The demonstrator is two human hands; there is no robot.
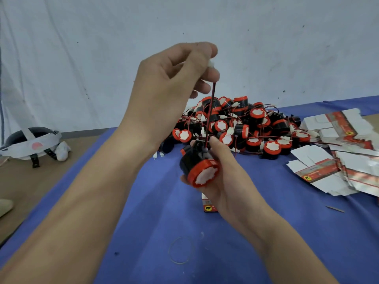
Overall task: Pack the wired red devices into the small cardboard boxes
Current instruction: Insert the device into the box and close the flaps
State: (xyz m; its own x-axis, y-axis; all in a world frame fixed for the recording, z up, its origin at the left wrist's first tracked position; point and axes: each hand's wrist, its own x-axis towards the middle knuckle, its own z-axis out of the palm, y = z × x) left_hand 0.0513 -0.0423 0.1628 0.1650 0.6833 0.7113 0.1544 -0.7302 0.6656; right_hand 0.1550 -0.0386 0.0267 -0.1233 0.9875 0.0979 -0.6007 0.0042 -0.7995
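With your right hand (222,179) gripping the black, red-capped plastic cylinder device (196,167) over the small printed cardboard box (209,207) and your left hand (174,78) pinching the white plug (211,63) of its thin red wire (211,103) taut overhead, coil the wire snugly round the body first.

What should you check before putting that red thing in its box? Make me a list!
1. Device gripped by right hand: ok.
2. Wire end pinched by left hand: ok.
3. Wire untangled and straight: ok.
4. Wire folded small for packing: not ok, it is stretched out.
5. Box close by: ok, it is under the right hand.
6. Box open: cannot tell, the hand hides it.
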